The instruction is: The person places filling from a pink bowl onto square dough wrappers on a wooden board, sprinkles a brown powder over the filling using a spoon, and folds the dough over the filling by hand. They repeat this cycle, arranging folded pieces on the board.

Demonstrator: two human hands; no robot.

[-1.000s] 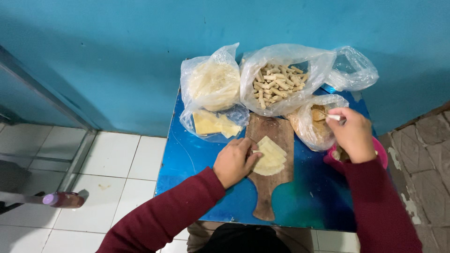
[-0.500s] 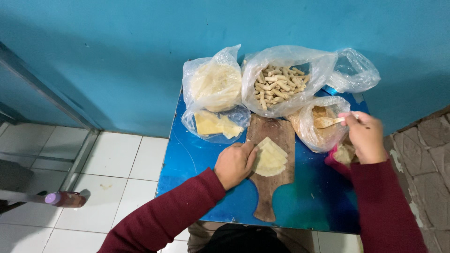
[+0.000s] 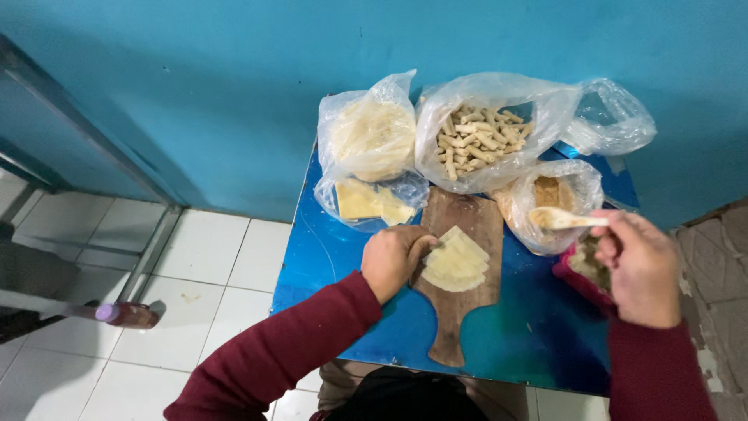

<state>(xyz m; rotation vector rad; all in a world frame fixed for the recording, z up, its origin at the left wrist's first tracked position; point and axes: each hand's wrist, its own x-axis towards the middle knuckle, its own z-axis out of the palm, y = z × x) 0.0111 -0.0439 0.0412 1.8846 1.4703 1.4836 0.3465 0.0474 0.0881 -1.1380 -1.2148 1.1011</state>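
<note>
Dough wrappers (image 3: 456, 261) lie stacked on the wooden board (image 3: 461, 312) on the blue table (image 3: 343, 257), pressed by the left hand (image 3: 393, 259); the right hand (image 3: 640, 265) grips a spoon (image 3: 557, 219) above a pink bowl (image 3: 580, 279).

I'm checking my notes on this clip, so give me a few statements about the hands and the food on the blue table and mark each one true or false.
1. The left hand rests on the stack of dough wrappers on the wooden board. True.
2. The right hand holds a knife. False: it holds a spoon.
3. The rolled pieces sit in an open plastic bag. True.
4. The wooden board lies on the tiled floor. False: it lies on the blue table.
</note>
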